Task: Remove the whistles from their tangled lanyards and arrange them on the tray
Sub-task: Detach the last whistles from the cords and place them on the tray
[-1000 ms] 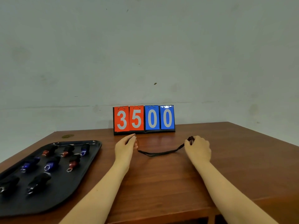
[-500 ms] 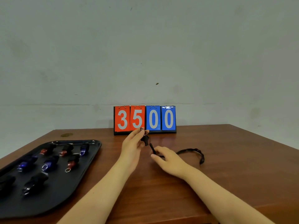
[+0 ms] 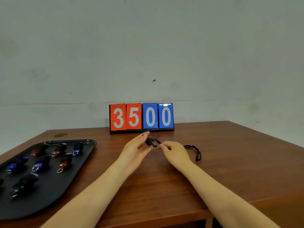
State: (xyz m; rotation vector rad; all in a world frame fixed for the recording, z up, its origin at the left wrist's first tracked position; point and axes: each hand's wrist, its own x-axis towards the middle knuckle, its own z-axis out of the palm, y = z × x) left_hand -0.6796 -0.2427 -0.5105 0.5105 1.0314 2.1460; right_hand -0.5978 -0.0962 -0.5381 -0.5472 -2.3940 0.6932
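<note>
Between the hands, head view: the black whistle (image 3: 150, 142) sits pinched in the left hand (image 3: 137, 149), long axis pointing right toward the right hand (image 3: 176, 153), which pinches the lanyard (image 3: 195, 151) trailing rightward; the tray (image 3: 82, 159) lies left.

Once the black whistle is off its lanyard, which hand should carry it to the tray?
Left, probably. The left hand already holds the black whistle, and the tray lies on its side. The right hand pinches the lanyard, farther away.
</note>
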